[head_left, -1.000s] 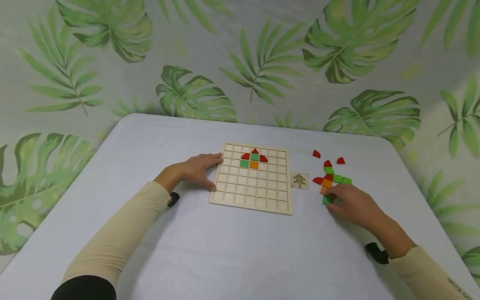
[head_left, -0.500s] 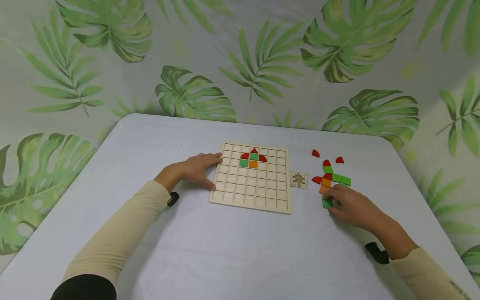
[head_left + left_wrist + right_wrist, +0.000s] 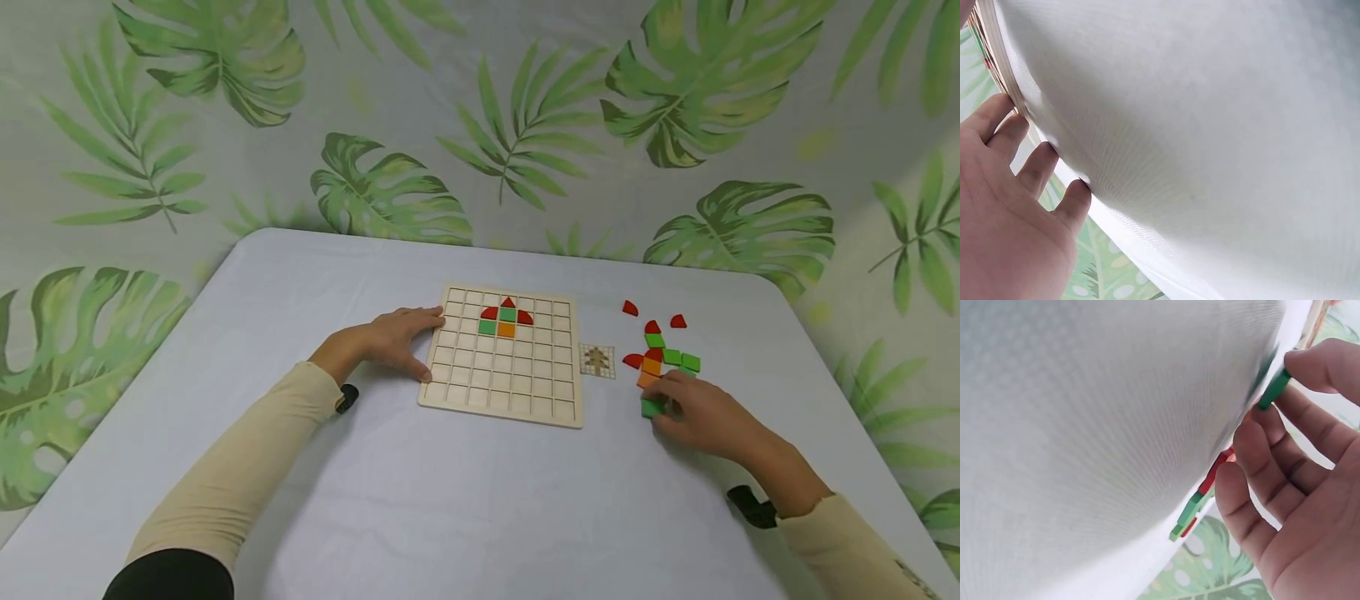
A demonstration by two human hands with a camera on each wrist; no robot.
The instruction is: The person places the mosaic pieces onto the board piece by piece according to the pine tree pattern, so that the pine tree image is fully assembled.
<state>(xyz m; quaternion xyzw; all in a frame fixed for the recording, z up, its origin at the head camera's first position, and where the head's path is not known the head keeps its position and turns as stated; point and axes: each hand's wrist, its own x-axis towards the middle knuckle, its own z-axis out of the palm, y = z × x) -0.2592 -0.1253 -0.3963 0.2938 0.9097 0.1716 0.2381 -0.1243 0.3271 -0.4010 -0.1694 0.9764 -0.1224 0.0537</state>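
Observation:
My left hand (image 3: 392, 337) lies with spread fingers along the left edge of a wooden grid board (image 3: 501, 382), thumb and fingertips touching its rim. To the right, my right hand (image 3: 705, 410) pinches a green square tile (image 3: 651, 408) between thumb and fingertips. The right wrist view shows this green tile (image 3: 1274, 389) tilted, close over the cloth. Orange tiles (image 3: 650, 365) lie just beyond the fingertips. On the board sit a red triangle (image 3: 508, 302), two red quarter-round tiles (image 3: 526, 317), two green squares (image 3: 487, 327) and an orange square (image 3: 506, 331).
A small card (image 3: 597, 361) with a tree pattern lies at the board's right side. Around the right hand are several loose green tiles (image 3: 690, 362) and red tiles (image 3: 630, 308). A white cloth (image 3: 450, 500) covers the table; a leaf-print cloth (image 3: 555, 225) hangs behind.
The right fingers have slid the green square tile slightly toward the person and now pinch it. The left hand stays at the board's edge.

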